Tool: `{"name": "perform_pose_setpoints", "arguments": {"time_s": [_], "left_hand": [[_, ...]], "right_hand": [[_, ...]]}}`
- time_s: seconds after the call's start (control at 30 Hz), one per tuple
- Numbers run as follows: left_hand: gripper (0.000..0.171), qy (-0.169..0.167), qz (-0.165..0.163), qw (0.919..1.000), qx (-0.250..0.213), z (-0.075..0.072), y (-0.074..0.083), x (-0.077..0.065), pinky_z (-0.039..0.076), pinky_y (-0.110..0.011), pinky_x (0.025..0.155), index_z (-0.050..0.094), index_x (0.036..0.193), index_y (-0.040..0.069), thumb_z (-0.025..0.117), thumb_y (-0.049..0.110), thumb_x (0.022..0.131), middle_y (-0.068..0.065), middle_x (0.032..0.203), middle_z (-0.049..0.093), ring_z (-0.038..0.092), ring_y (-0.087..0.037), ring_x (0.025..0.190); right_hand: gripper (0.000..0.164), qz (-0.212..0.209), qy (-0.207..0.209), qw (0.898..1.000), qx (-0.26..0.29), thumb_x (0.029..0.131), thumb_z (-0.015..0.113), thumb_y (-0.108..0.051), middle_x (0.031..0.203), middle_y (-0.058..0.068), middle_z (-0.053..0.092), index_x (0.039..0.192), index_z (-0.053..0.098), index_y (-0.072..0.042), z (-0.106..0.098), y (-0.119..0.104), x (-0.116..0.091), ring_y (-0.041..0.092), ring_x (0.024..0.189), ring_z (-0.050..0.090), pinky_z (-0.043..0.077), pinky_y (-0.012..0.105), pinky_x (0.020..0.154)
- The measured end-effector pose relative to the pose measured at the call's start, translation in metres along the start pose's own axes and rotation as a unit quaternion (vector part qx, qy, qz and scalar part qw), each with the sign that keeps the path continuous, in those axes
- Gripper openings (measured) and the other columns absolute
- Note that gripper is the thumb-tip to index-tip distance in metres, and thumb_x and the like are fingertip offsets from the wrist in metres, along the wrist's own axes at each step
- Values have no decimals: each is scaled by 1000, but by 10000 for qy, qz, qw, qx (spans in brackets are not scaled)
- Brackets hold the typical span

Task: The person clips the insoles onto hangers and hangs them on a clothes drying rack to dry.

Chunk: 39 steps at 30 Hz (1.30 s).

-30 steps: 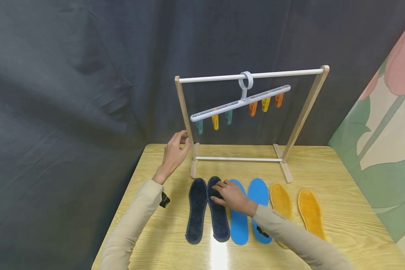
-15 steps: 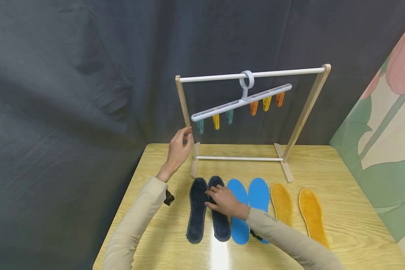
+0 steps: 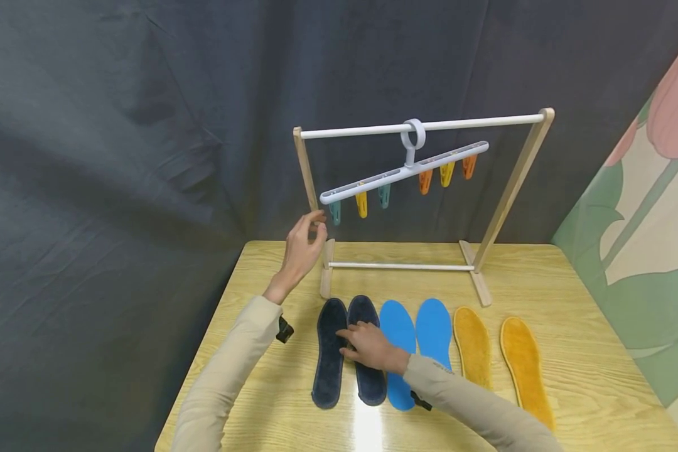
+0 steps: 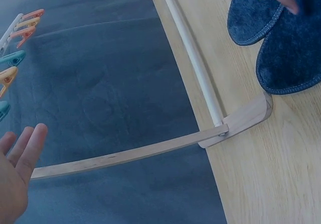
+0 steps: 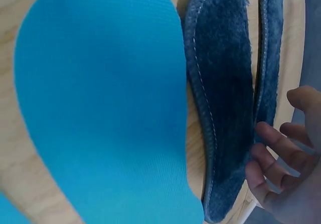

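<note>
Dark-blue insoles seem due for pickup by the right hand, whose spread fingers should next pinch one; the left hand, fingers relaxed, hovers near a teal clip.

Head cam: up high, facing forward-down over tabletop. Wrist cams: close, tilted; both catch navy insoles, right cam nearest.

It looks like a staged indoor corner — dark cloth hung behind a wood-grain table, a tulip-patterned covering along the right. The small drying rack and insoles seem domestic — home or studio, I cannot tell.
</note>
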<state>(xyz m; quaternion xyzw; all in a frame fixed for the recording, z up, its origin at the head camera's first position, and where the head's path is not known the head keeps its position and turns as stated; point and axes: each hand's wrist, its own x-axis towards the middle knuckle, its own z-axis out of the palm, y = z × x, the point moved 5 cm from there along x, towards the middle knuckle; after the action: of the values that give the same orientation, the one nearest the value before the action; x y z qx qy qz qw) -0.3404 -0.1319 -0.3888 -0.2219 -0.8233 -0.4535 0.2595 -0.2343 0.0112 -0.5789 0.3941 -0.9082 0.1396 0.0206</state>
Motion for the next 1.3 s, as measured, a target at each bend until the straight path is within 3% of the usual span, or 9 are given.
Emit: {"name": "perform_pose_setpoints", "arguments": {"time_s": [0.27, 0.43, 0.57, 0.87, 1.0, 1.2, 1.3], "left_hand": [[36, -80, -31, 9999, -118, 2, 1, 0, 60, -32, 71, 56, 133, 3, 50, 19, 101, -17, 118, 64, 65, -21, 93], [35, -45, 3, 9998, -187, 2, 0, -1, 60, -32, 70, 56, 133, 4, 50, 18, 101, -17, 118, 64, 65, -20, 92], [36, -26, 90, 9996, -250, 2, 1, 0, 60, -32, 69, 56, 133, 4, 51, 19, 100, -14, 118, 65, 66, -21, 93], [55, -65, 58, 9998, -167, 1, 3, 1, 59, -33, 66, 54, 136, 7, 52, 45, 97, -13, 120, 64, 68, -21, 91], [60, -88, 4, 9998, -167, 2, 3, 2, 58, -33, 68, 53, 137, 8, 54, 51, 95, -8, 121, 64, 68, -19, 91], [68, -148, -103, 9998, -109, 5, 5, 6, 56, -39, 73, 53, 138, 9, 55, 60, 93, -14, 122, 64, 69, -21, 91], [68, -176, -196, 9996, -102, 6, 6, 7, 57, -40, 74, 54, 137, 10, 56, 61, 93, -11, 121, 64, 69, -21, 92]], "right_hand": [[37, 50, -264, 9991, -313, 97, 64, -37, 101, 4, 65, 128, 68, -15, 10, -3, 3, 18, 77, 53, 47, 32, 64], [39, -117, -589, 9950, -802, 98, 62, -43, 93, 2, 58, 130, 67, -23, 12, -7, 3, 14, 69, 39, 33, 27, 54], [38, -182, -619, 9933, -964, 98, 60, -45, 91, 2, 55, 130, 68, -25, 12, -10, 4, 14, 70, 36, 31, 26, 55], [32, -247, -466, 9937, -994, 98, 62, -41, 86, 6, 59, 125, 71, -26, 12, -18, 8, 15, 67, 35, 32, 27, 58], [29, 48, -319, 9957, -872, 97, 64, -39, 82, 8, 61, 118, 75, -23, 12, -21, 11, 15, 64, 36, 33, 26, 57], [30, 679, -319, 9920, -1016, 95, 66, -43, 82, 8, 68, 114, 77, -21, 14, -29, 15, 21, 73, 56, 51, 33, 66], [31, 1001, -220, 9924, -686, 94, 69, -40, 84, 13, 69, 113, 76, -17, 12, -32, 17, 27, 74, 59, 54, 35, 61]]}}
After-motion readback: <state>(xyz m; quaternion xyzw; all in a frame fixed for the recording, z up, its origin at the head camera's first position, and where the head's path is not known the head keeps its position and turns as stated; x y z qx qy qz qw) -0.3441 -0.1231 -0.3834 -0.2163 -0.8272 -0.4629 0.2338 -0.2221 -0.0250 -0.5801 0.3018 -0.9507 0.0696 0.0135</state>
